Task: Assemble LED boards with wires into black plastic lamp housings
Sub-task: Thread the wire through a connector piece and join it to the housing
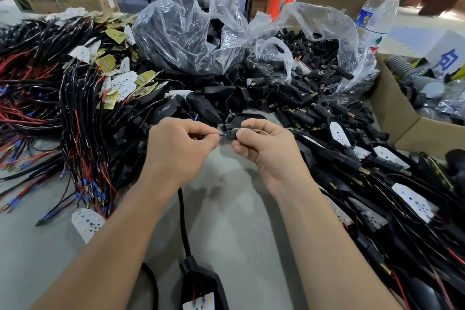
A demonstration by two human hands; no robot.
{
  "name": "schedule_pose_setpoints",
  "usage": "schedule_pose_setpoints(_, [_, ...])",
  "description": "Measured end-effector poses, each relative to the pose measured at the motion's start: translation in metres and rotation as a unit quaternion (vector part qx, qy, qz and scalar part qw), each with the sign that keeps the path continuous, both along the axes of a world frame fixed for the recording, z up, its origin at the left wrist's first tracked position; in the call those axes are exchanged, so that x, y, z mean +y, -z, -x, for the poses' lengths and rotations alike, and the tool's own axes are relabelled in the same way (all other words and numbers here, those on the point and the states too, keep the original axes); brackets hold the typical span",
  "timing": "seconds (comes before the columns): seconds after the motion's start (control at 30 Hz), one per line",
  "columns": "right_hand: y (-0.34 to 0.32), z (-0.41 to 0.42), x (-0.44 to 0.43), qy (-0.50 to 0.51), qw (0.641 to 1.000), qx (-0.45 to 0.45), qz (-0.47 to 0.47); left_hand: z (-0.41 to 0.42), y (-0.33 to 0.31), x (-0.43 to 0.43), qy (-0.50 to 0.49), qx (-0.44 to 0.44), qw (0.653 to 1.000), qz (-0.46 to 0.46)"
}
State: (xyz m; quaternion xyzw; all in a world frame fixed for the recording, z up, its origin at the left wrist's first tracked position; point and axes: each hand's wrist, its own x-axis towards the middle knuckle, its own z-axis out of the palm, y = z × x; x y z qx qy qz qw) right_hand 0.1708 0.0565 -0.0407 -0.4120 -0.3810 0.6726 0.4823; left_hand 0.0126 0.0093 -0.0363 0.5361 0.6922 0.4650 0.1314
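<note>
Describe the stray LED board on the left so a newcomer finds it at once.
Start at the heap of red and black wires on the left. Follow it to its near edge, where blue-capped wire ends bunch. The LED board lies just below them, white face up and alone; other boards there sit farther back, many yellow side up.

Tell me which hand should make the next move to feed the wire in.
Left, probably. The left hand pinches the blue-tipped wire end, aimed at the black fitting. The right hand grips that fitting and is better kept still as the holder.
</note>
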Motion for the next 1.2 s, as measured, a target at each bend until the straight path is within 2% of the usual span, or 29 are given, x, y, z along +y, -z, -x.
schedule_pose_setpoints(0.17, [0.0,0.005,-0.001,-0.012,1.0,0.022,-0.001,-0.009,0.0,-0.002,0.015,-0.026,0.999,-0.02])
schedule_pose_setpoints(0.3, [-0.003,0.001,0.003,0.028,0.997,0.071,0.019,0.005,-0.002,0.0,-0.004,0.048,0.999,-0.006])
schedule_pose_setpoints(0.43, [-0.003,-0.001,0.005,0.049,0.994,0.099,0.027,0.012,-0.002,0.0,0.005,0.04,0.999,0.033])
schedule_pose_setpoints(0.53, [-0.002,-0.001,0.003,0.044,0.997,0.057,0.008,0.012,0.001,0.003,0.051,0.032,0.998,0.032])
schedule_pose_setpoints(0.67, [-0.002,0.002,-0.004,-0.017,0.999,-0.011,-0.04,0.003,0.005,0.002,0.087,0.106,0.99,0.015])
schedule_pose_setpoints(0.93, [-0.005,-0.004,0.0,0.034,0.999,0.015,-0.027,0.018,-0.005,0.001,0.054,0.065,0.996,0.015])
schedule_pose_setpoints(1.2, [-0.002,0.003,-0.004,-0.03,0.999,-0.032,-0.028,0.009,0.002,0.004,0.087,0.073,0.993,0.009])
